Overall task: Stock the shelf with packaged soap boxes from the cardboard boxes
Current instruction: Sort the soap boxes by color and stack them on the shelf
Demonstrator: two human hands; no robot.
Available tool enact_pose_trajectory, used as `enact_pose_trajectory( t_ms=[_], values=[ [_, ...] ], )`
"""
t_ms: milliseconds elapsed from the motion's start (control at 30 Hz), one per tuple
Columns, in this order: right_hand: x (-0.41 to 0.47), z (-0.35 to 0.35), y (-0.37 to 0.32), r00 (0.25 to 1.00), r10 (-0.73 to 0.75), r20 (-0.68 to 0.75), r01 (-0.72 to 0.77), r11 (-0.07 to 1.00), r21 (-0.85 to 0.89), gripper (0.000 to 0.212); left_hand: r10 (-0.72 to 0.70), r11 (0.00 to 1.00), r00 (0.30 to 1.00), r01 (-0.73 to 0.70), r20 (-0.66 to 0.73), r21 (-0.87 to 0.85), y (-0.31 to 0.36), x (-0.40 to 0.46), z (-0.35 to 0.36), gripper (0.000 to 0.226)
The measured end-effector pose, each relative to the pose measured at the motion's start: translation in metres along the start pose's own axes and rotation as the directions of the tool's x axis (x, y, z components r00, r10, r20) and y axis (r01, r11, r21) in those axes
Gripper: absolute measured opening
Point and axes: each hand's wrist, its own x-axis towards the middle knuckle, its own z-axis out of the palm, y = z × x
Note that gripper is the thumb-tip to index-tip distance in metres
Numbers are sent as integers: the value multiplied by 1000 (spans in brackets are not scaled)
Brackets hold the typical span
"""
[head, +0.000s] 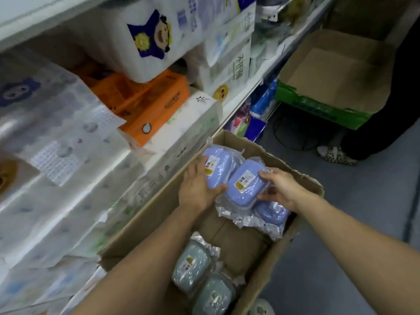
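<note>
Carton [145, 214], hands [236, 189] gripping purple boxes [244, 181]

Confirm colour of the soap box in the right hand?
Lavender blue soap box, clear wrap, in the right hand; head view.

The open cardboard box [268, 258] stands hard against the shelf [236, 114] edge, so no gap shows between them on the left. Inside, 3 purple soap boxes [245, 185] crowd the far end and 2 grey-green soap boxes [193, 271] the near end; bare cardboard floor lies between the 2 groups, wide enough for a hand. The shelf beside it is packed with tissue packs [68, 155] (stacked up to the board above), leaving no free slot in view. To the right, grey floor [363, 223] is open up to a second box [336, 83] and a standing person's leg [375, 123].
</note>
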Motion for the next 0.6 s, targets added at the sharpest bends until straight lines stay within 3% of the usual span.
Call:
enact_pose_trajectory(
  t_ms=[133, 233, 333, 467, 600],
  values=[
    [27, -1, 15, 989, -46, -138, 43, 999, -22, 34, 26, 991, 1000, -28, 13, 129, -5, 26, 23, 94],
    [37, -3, 26, 949, -214, -230, 158, 958, -240, 52, 44, 981, 999, -40, -16, 191, -8, 35, 34, 89],
    [38, -1, 27, 937, -286, -201, 173, 879, -444, 59, 39, 973, 999, -43, 20, 226, -11, 40, 39, 83],
    [30, 9, 16, 962, -225, -152, 113, 841, -529, 68, -27, 947, 988, -23, 153, 321, -8, 42, 31, 85],
    [-8, 15, -5, 955, -280, -93, 119, 655, -746, 68, -15, 961, 988, -28, 155, 275, 14, 26, 3, 90]
  ],
)
